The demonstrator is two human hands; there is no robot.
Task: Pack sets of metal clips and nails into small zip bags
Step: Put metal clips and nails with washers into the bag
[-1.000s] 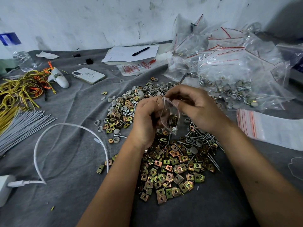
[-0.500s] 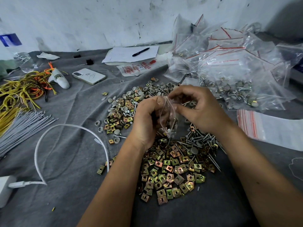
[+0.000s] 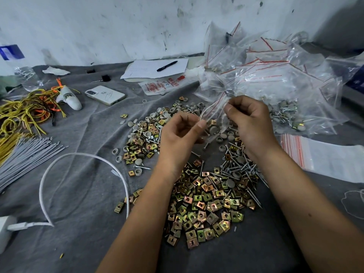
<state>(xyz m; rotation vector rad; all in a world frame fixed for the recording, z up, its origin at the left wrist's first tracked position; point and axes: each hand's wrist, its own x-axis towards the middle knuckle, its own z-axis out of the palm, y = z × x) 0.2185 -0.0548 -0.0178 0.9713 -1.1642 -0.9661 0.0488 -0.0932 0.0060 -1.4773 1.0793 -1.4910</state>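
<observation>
both hands have lifted toward frame centre, left hand [image 3: 182, 129] and right hand [image 3: 247, 117] now pinching the zip bag [image 3: 213, 113] along its top edge above the clips [image 3: 204, 205], likely pressing it sealed.

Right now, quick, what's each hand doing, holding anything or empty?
Left hand: pinches one end of the small zip bag.
Right hand: pinches the bag's other end.

One phone [image 3: 105, 94], one pen [image 3: 167, 66], one water bottle [image 3: 19, 69], two hands [image 3: 182, 133], clips [image 3: 204, 209] beyond counting.
</observation>
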